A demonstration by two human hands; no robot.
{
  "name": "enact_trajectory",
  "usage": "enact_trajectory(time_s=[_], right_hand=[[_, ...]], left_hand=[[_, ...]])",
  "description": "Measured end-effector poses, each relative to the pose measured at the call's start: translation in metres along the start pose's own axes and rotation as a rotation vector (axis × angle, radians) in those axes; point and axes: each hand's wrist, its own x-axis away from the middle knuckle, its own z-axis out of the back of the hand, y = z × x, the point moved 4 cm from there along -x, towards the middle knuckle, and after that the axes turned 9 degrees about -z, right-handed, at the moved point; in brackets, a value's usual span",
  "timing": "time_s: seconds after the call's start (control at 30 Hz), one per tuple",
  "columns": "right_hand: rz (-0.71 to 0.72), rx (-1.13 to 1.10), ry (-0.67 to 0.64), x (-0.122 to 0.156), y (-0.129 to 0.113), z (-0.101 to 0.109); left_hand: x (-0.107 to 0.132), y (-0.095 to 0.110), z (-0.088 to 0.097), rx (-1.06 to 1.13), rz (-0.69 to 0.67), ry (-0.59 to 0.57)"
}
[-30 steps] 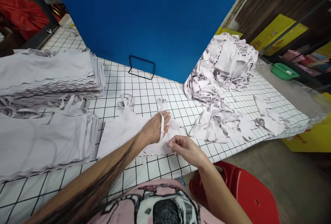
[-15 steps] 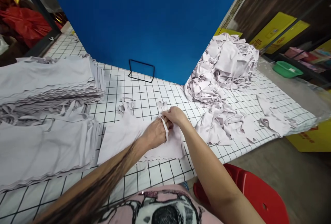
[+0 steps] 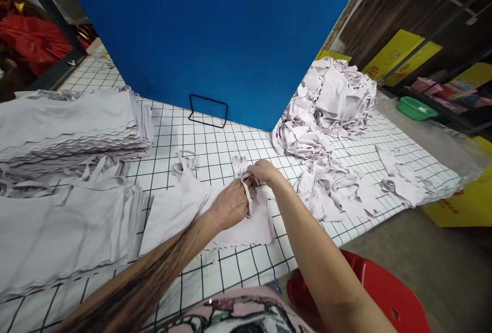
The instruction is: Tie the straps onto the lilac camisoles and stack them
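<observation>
A white strappy camisole top (image 3: pixel 165 212) lies flat in front of me, seemingly on a few more of its kind, with a bunched strap at its upper left. My left hand (image 3: pixel 232 204) rests over its right half, fingers curled round a thin shoulder strap (image 3: pixel 248 194) that loops over them. My right hand (image 3: pixel 265 171) pinches the same strap at the upper right, touching the left fingertips. The fingertips of both hands are partly hidden by the fabric and each other.
Stacks of white tops (image 3: pixel 69 128) stand at the left. On the right lies a heap of crumpled white pieces (image 3: pixel 342 92). A blue panel (image 3: pixel 215 30) rises behind the checked tablecloth (image 3: pixel 169 133), with a black wire frame (image 3: pixel 208 111) before it. A red stool (image 3: pixel 392 292) is at lower right.
The view has shifted slightly. Both hands stay at the strap; the right hand has edged a little away from the left, and the strap loop sits slightly differently.
</observation>
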Motion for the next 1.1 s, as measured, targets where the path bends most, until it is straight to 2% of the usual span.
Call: enact_trajectory(time_s=[0.2, 0.4, 0.57, 0.7, 0.83, 0.97, 1.1], right_hand=[[0.031, -0.237, -0.052, 0.009, 0.005, 0.002], [0.199, -0.358, -0.227, 0.073, 0.007, 0.036], [0.197, -0.360, -0.351, 0.112, 0.039, 0.057], [0.188, -0.322, -0.497, 0.125, 0.063, 0.055], [0.135, -0.397, -0.573, 0.137, 0.079, 0.050], [0.097, -0.489, -0.610, 0.145, 0.096, 0.047], [0.114, -0.611, -0.622, 0.139, 0.107, 0.040]], left_hand=[[0.006, -0.005, -0.011, -0.092, 0.003, -0.015], [0.005, -0.004, -0.010, -0.082, -0.014, -0.036], [0.007, -0.005, -0.011, -0.134, 0.027, -0.062], [0.006, -0.003, -0.010, -0.193, 0.013, -0.094], [0.004, -0.002, -0.007, -0.208, 0.011, -0.078], [0.005, -0.002, -0.005, -0.189, 0.010, -0.057], [0.005, -0.003, -0.007, -0.182, 0.012, -0.063]])
